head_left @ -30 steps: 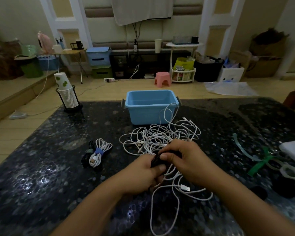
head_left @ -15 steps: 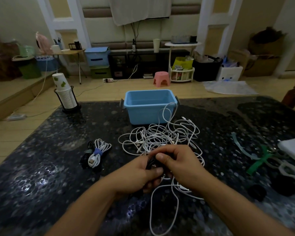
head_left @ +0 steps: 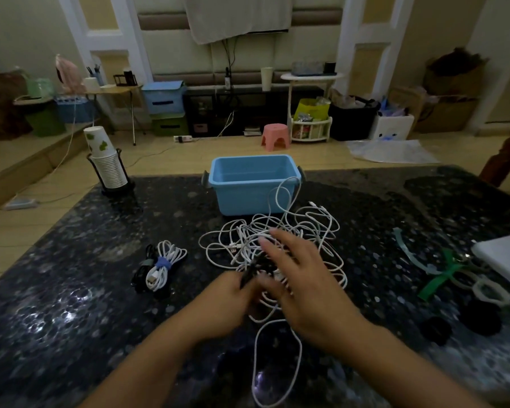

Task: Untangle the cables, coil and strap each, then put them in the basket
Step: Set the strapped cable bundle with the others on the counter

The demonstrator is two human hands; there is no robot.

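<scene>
A tangle of white cables lies on the dark speckled table in front of the blue basket. One loop leans on the basket's front wall. My left hand grips a black cable or strap together with white cable near the tangle's front edge. My right hand hovers over the tangle with fingers spread and straight, blurred by motion. To the left lie two coiled cables, a white one with a blue strap and a black one.
A holder of paper cups stands at the table's far left. Green and pale straps lie at the right beside a white flat object and dark round things. A white loop trails toward me.
My right hand has let go of the black piece and opened, reaching forward over the white tangle. My left hand keeps its hold.
</scene>
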